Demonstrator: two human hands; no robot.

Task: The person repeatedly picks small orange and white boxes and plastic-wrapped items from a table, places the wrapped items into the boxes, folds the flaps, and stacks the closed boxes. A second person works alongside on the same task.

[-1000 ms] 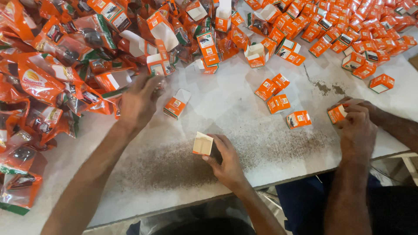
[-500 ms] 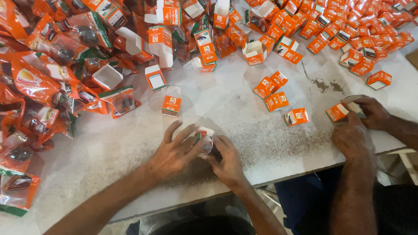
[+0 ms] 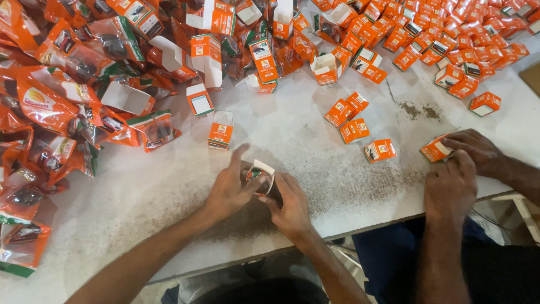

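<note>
Hands (image 3: pixel 228 188): four in view, two the wearer's, two a co-worker's
Small orange boxes (image 3: pixel 380 150): dozens, too many to count
Orange foil pouches (image 3: pixel 45 101): a large heap, uncountable
Counter (image 3: pixel 292 135): one

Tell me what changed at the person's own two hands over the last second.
The left hand left the pouch pile and came back to join the right hand on the small open box. The co-worker's hands stayed on their orange box.
</note>
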